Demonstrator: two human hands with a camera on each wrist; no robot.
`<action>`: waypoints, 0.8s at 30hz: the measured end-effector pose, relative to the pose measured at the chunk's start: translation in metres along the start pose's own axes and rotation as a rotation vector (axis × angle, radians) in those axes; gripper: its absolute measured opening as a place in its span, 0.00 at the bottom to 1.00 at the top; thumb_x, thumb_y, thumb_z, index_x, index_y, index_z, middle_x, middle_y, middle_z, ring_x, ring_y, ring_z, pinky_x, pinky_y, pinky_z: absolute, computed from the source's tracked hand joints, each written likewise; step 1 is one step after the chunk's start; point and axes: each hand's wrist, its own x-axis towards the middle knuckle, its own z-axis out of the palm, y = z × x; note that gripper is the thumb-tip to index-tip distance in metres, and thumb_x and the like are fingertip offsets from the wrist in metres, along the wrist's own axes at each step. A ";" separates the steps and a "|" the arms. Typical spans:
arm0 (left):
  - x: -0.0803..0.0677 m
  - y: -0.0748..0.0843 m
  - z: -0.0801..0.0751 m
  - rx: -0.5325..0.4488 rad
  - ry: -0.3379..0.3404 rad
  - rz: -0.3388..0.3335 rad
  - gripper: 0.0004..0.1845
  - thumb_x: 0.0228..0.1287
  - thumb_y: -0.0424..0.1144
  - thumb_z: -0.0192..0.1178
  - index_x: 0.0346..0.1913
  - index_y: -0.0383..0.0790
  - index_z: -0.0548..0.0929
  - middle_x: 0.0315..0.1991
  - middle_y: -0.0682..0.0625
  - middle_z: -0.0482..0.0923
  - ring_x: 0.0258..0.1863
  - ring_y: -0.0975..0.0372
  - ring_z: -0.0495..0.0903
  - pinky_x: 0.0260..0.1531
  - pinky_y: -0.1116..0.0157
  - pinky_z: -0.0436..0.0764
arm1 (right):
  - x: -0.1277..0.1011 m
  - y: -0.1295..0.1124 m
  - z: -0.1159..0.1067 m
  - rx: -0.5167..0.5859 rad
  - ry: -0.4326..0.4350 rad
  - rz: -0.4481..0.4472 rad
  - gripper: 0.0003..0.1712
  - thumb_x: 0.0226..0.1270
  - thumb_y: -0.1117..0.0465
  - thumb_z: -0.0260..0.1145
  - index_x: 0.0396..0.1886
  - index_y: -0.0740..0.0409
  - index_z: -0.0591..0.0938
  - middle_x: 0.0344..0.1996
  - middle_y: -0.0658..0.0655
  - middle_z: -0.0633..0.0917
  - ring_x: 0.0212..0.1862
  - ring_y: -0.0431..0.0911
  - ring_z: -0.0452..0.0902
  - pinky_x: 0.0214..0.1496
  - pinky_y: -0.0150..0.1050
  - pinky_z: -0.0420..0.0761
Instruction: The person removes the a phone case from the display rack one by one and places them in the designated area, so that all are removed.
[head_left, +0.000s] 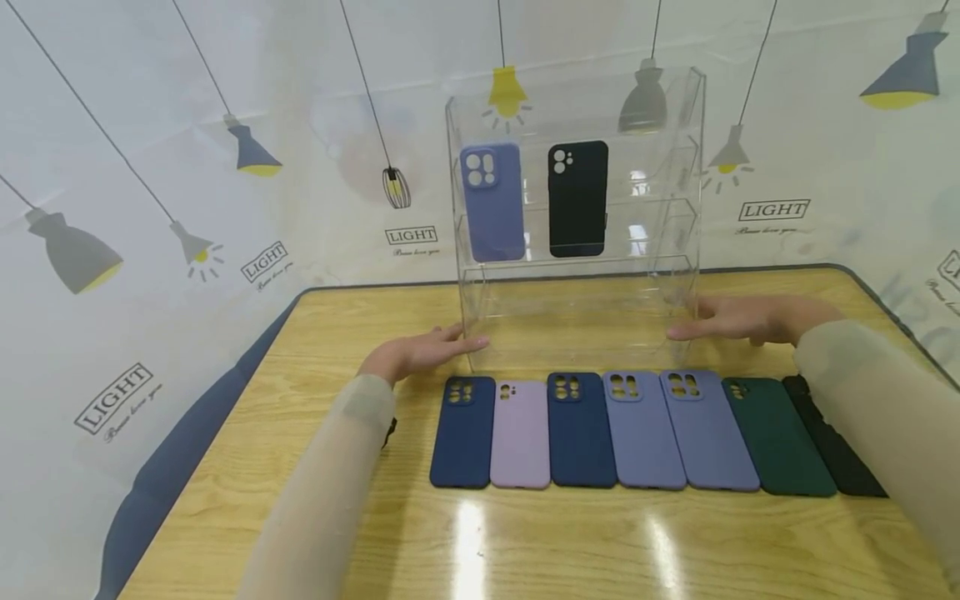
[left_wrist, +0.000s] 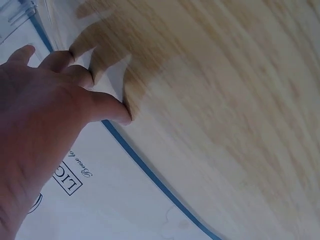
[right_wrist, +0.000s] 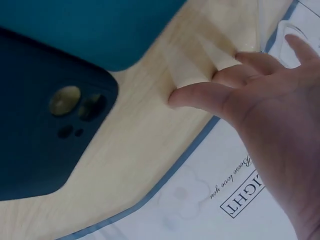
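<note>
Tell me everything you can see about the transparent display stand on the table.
The clear acrylic display stand stands upright at the back of the wooden table. It has stepped tiers. A lavender-blue phone case and a black phone case lean upright inside. The left hand and right hand lie open against its lower sides.
</note>
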 end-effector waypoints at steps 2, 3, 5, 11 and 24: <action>0.000 0.001 -0.002 0.051 0.028 0.044 0.62 0.59 0.89 0.47 0.88 0.63 0.39 0.90 0.50 0.36 0.89 0.49 0.36 0.85 0.37 0.47 | 0.002 0.001 0.003 0.002 -0.007 0.009 0.59 0.81 0.30 0.53 0.88 0.44 0.27 0.84 0.74 0.28 0.80 0.84 0.33 0.65 0.92 0.53; -0.001 0.002 -0.003 0.077 0.048 0.066 0.62 0.60 0.87 0.48 0.88 0.61 0.39 0.90 0.49 0.39 0.89 0.48 0.40 0.85 0.38 0.49 | 0.002 0.001 0.004 -0.001 -0.006 0.012 0.59 0.80 0.30 0.53 0.88 0.43 0.27 0.84 0.74 0.28 0.81 0.84 0.33 0.65 0.92 0.53; -0.003 0.004 -0.009 0.119 0.092 0.120 0.61 0.64 0.84 0.51 0.89 0.57 0.40 0.89 0.46 0.46 0.88 0.46 0.49 0.85 0.40 0.53 | 0.003 0.001 0.006 -0.008 0.001 0.020 0.59 0.79 0.29 0.54 0.88 0.42 0.29 0.84 0.75 0.29 0.81 0.83 0.34 0.67 0.91 0.54; -0.021 0.029 -0.056 0.101 0.282 0.247 0.55 0.68 0.73 0.62 0.88 0.62 0.45 0.84 0.42 0.62 0.80 0.44 0.69 0.78 0.38 0.68 | 0.004 -0.001 0.008 -0.025 0.018 0.025 0.60 0.78 0.27 0.54 0.88 0.40 0.29 0.85 0.74 0.29 0.81 0.83 0.35 0.67 0.90 0.56; -0.058 0.142 -0.116 0.200 0.880 0.475 0.48 0.69 0.66 0.67 0.85 0.59 0.58 0.51 0.48 0.84 0.34 0.56 0.77 0.39 0.60 0.78 | 0.002 -0.001 0.009 -0.005 0.012 0.027 0.60 0.78 0.28 0.56 0.88 0.40 0.29 0.84 0.74 0.28 0.81 0.83 0.35 0.71 0.89 0.51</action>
